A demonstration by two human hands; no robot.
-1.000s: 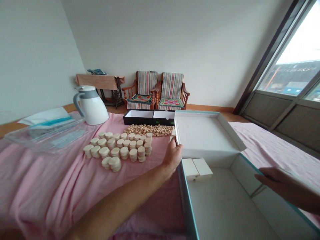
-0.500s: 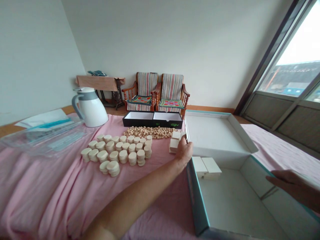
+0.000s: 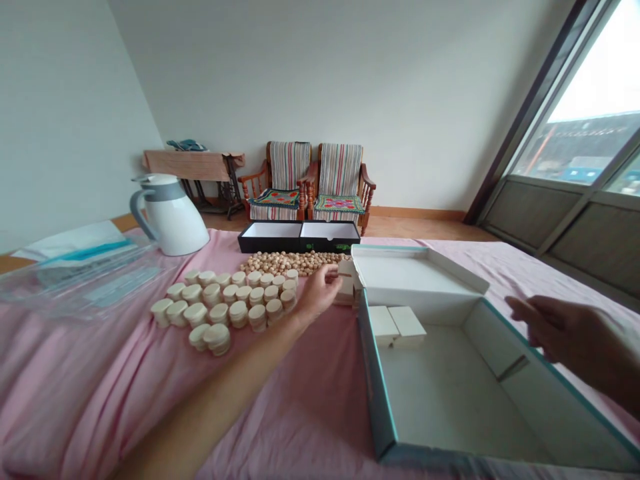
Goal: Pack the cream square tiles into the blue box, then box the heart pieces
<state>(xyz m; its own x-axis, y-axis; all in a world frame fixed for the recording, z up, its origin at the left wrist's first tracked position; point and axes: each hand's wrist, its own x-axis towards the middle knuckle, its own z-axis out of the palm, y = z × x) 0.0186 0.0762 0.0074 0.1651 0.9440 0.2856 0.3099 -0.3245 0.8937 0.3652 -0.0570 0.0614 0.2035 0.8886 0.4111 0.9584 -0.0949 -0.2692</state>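
pink cloth (image 3: pixel 300 400) covered the whole table, rumpled near me. plain white walls, two striped wooden chairs (image 3: pixel 310 180) and an old sewing table (image 3: pixel 193 163) at the back, and a big slanted window (image 3: pixel 585 133) on the right.

i read the step as block picking. my left hand (image 3: pixel 317 293) was at the small stack of rectangular blocks (image 3: pixel 346 283), just outside the far left corner of the teal-edged box (image 3: pixel 373 373). its fingers were curled, with the tips on the top block. i couldn't tell if they had actually closed on one. my right hand (image 3: pixel 560 330) hovered palm down over the box's right wall, fingers loose and spread, holding nothing.

two blocks (image 3: pixel 397 325) already lay side by side in the box's far left corner, touching. a shallow white lid (image 3: pixel 450 263) sat butted against the box's far end.

my judgement: a clean lift here would call for pinching one block off the top without knocking the rest, then clearing the box wall and setting it flush beside the pair.

stacks of round wooden discs (image 3: pixel 225 307) stood in rows left of the hand. a pile of beads (image 3: pixel 290 261) lay beyond them, in front of a black tray (image 3: pixel 300 243). white jug (image 3: pixel 170 217) and a clear plastic container (image 3: pixel 85 280) at far left.
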